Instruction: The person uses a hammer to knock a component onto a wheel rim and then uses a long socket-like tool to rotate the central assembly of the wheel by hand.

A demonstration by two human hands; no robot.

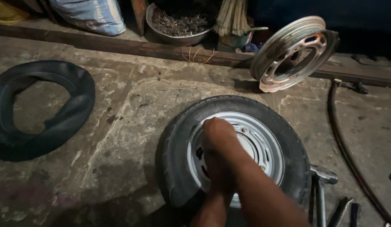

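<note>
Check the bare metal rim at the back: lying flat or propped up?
Propped up: the bare rim stands tilted on its edge against the wooden beam.

— What carries the work here?
— A stained, cracked concrete floor (132, 105), bounded at the back by a long dark beam (120, 46).
— And what lies on it?
— A small tyre on a grey rim (233, 151) lies flat at centre. A limp black inner tube (40, 109) sits well apart at left. A bare metal rim (292, 52) leans tilted against the beam. A dark hose (342, 138) runs along the right, with hand tools (325, 197) just beside the tyre.
</note>
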